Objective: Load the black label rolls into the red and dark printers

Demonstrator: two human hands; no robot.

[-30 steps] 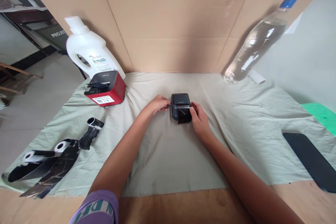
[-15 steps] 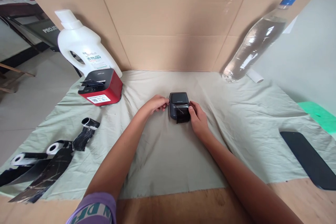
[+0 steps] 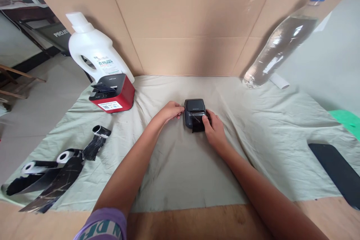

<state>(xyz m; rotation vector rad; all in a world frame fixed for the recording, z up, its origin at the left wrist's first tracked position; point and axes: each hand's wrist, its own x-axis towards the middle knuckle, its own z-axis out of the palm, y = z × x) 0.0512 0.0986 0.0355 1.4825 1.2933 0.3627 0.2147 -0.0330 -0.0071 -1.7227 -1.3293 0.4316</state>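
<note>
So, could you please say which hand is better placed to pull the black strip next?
Probably the right hand: its thumb is at the black strip, while the left hand is on the other side of the small device.

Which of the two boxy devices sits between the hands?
The small dark device, with the right hand against it; the red-sided device stands farther left.

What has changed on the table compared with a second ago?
Very little: the right hand's thumb sits slightly further inward over the glossy black strip on the small black boxy device. Nothing was visibly picked up or released. The left hand stays at the device's left side; the red-and-black box and white plastic jug stayed put.
</note>
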